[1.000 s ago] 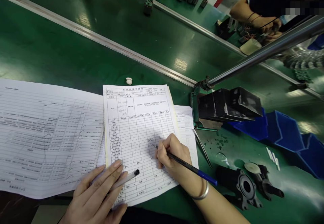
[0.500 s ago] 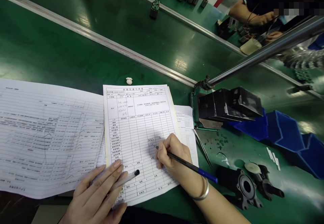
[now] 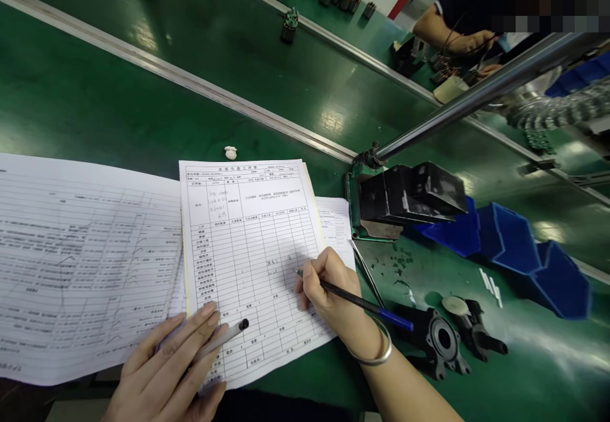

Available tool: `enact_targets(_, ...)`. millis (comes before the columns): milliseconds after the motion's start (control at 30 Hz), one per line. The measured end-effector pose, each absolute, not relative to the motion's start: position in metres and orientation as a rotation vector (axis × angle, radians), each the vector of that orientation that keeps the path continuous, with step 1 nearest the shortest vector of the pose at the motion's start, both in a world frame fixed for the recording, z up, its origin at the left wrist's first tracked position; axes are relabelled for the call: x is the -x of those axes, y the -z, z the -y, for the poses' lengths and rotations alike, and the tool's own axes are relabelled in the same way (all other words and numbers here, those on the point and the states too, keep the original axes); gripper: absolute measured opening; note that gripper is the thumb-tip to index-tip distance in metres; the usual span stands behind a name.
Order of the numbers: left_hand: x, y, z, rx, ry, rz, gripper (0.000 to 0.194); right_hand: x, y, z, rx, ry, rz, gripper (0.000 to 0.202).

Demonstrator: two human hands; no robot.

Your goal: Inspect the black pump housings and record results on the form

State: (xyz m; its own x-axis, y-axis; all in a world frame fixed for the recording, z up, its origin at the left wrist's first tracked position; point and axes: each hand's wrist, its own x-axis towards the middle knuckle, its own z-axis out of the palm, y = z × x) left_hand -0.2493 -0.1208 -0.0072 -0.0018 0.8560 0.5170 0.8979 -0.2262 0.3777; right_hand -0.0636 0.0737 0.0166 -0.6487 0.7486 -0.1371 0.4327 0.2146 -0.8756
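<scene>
A printed form [image 3: 248, 238] with a table and some handwriting lies on the green bench. My right hand [image 3: 328, 282] grips a dark pen [image 3: 352, 296] with a blue end, its tip at the form's lower right cells. Flat on the form's lower left rests my left hand [image 3: 171, 365], fingers extended, with a grey pen [image 3: 219, 340] with a black end held between its fingers. Left of the form spreads a large printed sheet [image 3: 86, 257]. Part of another sheet [image 3: 337, 218] shows beneath the form's right side.
Tweezers [image 3: 366, 272], black housings [image 3: 445, 339] and a green fixture with black blocks [image 3: 410, 196] stand to the right. Blue bins [image 3: 508, 238] lie beyond. A metal pole [image 3: 457, 107] slants overhead. Across the bench, a person's hands [image 3: 476, 44] work near motor parts.
The whole scene has shifted slightly left in view. My right hand's pen tip has moved a little to the right across the form. My left hand stays on the paper.
</scene>
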Motion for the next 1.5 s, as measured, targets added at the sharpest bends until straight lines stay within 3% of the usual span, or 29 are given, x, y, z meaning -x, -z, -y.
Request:
enact_targets(467, 0.248, 0.003, 0.117, 2.133, 1.107, 1.907, 0.021, 0.067, -0.018, -0.073, 1.212, -1.404, 2.194, 0.022)
enact_targets(1500, 0.256, 0.011, 0.124, 2.225, 1.003, 1.815, 0.029, 0.069, -0.020, -0.074, 1.156, -1.395, 2.202, 0.021)
